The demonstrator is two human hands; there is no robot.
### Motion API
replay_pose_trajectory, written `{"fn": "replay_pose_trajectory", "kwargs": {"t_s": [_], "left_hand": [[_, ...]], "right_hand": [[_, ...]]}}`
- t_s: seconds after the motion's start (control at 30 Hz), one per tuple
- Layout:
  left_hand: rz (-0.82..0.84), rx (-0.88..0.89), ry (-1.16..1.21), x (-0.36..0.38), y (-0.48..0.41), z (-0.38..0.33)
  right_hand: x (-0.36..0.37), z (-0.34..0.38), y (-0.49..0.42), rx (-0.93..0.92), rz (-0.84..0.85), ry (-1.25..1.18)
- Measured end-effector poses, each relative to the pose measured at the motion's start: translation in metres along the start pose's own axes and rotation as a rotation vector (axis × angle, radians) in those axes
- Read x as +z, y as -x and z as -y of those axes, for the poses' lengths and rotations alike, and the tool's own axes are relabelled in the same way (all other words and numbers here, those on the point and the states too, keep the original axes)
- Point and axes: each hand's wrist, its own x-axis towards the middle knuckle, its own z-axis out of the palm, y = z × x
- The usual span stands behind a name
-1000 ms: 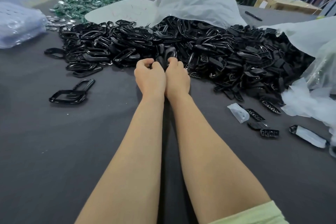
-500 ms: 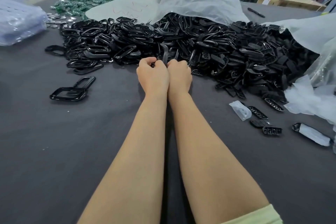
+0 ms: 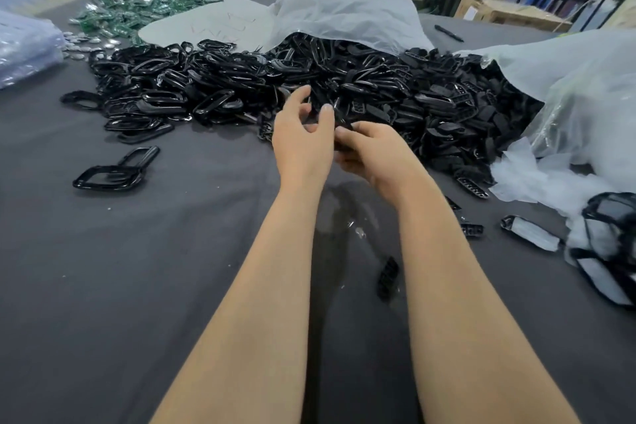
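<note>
Pinches a small black part in the right hand above the middle of the desk, at the near edge of the heap of black parts (left hand alongside, fingers loosely spread).

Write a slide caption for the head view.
Right hand grips a black part, left hand open, beside a parts heap.

Soft, even overhead light, faint shadows, wide-angle bending at edges, slight motion blur.
</note>
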Motion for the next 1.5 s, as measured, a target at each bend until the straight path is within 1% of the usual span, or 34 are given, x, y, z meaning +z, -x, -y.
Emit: {"fn": "replay_pose_trajectory", "kwargs": {"t_s": [0.07,0.17,0.33,0.4,0.53,0.67,0.87,0.93,1.0,1.03,1.1,1.17,1.23,1.33,1.4,1.47,1.5], "left_hand": [[0.12,0.017,-0.069,0.007,0.013,-0.004],[0.144,-0.011,-0.12,0.014,0.024,0.0],[0.185,-0.016,-0.12,0.026,0.055,0.003],[0.184,-0.012,-0.099,0.025,0.063,0.005],[0.26,-0.047,-0.007,0.023,0.066,0.006],[0.21,-0.077,0.072,0.023,0.064,0.008],[0.172,-0.125,0.092,0.025,0.062,0.011],[0.178,-0.096,0.046,0.024,0.062,0.011],[0.18,-0.06,0.011,0.024,0.063,0.011],[0.173,-0.05,0.006,0.023,0.063,0.011],[0.147,-0.065,0.034,0.023,0.063,0.01],[0.138,-0.118,0.098,0.023,0.063,0.008],[0.154,-0.142,0.108,0.023,0.063,0.007],[0.195,-0.086,0.035,0.023,0.066,0.005],[0.21,-0.057,0.03,0.022,0.067,0.005],[0.156,-0.077,0.073,0.021,0.065,0.006],[0.107,-0.104,0.113,0.02,0.064,0.006]], "right_hand": [[-0.017,-0.003,0.015,0.033,-0.022,0.017],[-0.028,-0.011,0.029,0.054,-0.095,-0.027],[-0.05,-0.024,0.052,-0.051,-0.305,-0.225],[-0.053,-0.028,0.058,-0.09,-0.32,-0.241],[-0.052,-0.034,0.062,-0.122,-0.296,-0.245],[-0.05,-0.034,0.056,-0.131,-0.303,-0.151],[-0.05,-0.039,0.052,-0.111,-0.387,-0.018],[-0.052,-0.041,0.051,-0.169,-0.421,0.102],[-0.052,-0.041,0.052,-0.231,-0.416,0.256],[-0.052,-0.041,0.051,-0.233,-0.41,0.287],[-0.051,-0.041,0.051,-0.191,-0.396,0.239],[-0.051,-0.041,0.051,-0.155,-0.404,0.177],[-0.052,-0.042,0.052,-0.17,-0.443,0.221],[-0.053,-0.039,0.055,-0.244,-0.469,0.371],[-0.052,-0.035,0.057,-0.266,-0.472,0.356],[-0.055,-0.031,0.059,-0.241,-0.549,0.232],[-0.059,-0.029,0.06,-0.225,-0.616,0.221]]}}
